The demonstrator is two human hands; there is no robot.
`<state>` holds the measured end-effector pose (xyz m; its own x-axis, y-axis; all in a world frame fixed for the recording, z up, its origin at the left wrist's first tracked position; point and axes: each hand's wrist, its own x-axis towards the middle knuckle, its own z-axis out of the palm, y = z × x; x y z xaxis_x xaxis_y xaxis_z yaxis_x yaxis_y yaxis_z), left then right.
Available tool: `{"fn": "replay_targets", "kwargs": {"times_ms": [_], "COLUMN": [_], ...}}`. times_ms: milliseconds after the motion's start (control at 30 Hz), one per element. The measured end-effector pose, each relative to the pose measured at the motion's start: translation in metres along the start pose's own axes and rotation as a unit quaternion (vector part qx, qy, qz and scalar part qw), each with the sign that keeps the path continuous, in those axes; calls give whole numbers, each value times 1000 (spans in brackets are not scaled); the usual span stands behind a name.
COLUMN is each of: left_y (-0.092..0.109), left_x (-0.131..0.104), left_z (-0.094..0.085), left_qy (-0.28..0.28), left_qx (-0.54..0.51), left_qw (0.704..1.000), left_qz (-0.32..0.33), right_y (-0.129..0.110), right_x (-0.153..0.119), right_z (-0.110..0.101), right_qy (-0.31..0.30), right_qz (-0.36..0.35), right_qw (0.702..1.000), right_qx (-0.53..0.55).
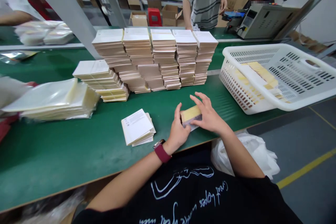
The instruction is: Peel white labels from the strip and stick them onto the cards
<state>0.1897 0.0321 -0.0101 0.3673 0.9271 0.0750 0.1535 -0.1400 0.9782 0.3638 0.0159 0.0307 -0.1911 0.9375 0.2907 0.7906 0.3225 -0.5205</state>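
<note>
My left hand [179, 131], with a watch [161, 149] on its wrist, grips the left end of a small yellow-topped block [191, 113], perhaps a stack of cards. My right hand [208, 113] holds the block's right end, thumb along the near side and fingers bent over the far side. A white sheet or card [193, 128] peeks out beneath the block, near the table's front edge. To the left lies a short, uneven pile of white printed cards [138, 126], apart from both hands.
Tall stacks of cards [162, 52] form a row across the green table [105, 154]. Clear plastic bags [57, 96] lie at the left. A white basket [244, 91] holding yellow and white pieces stands at the right. A person in a striped shirt [204, 1] stands opposite.
</note>
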Motion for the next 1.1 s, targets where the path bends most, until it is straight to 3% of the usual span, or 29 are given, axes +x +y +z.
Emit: {"fn": "replay_targets", "kwargs": {"times_ms": [100, 167, 267, 333, 433, 600, 700, 867, 967, 1100], "left_y": [-2, -5, -10, -11, -7, 4, 1, 4, 18, 32], "left_x": [-5, -7, -9, -8, -7, -2, 4, 4, 3, 10], "left_z": [6, 11, 15, 16, 12, -2, -13, -15, -4, -4], "left_qy": [-9, -1, 0, -4, -29, -84, -87, -107, -78, -34], "left_qx": [-2, -15, -43, -39, -15, 83, 176, 271, 295, 277], "left_qw": [1000, 1000, 999, 999, 999, 991, 978, 922, 895, 912], "left_qz": [13, 14, 17, 7, -15, 64, 71, 255, 325, 301], "right_y": [7, 6, -1, -6, -9, -11, -13, -34, -46, -48], "right_x": [-8, -20, -38, -45, -48, -47, -45, -46, -44, -49], "right_z": [11, 23, 37, 37, 27, 16, 12, -19, -37, -71], "right_qy": [-8, 35, 116, 108, 69, 92, 50, 0, -52, -63], "right_qz": [12, 26, 64, 77, 80, 54, 56, 3, -38, -57], "right_qw": [992, 983, 972, 975, 985, 988, 993, 995, 983, 976], "right_qx": [124, 180, 194, 180, 137, 113, 91, -105, -174, -200]}}
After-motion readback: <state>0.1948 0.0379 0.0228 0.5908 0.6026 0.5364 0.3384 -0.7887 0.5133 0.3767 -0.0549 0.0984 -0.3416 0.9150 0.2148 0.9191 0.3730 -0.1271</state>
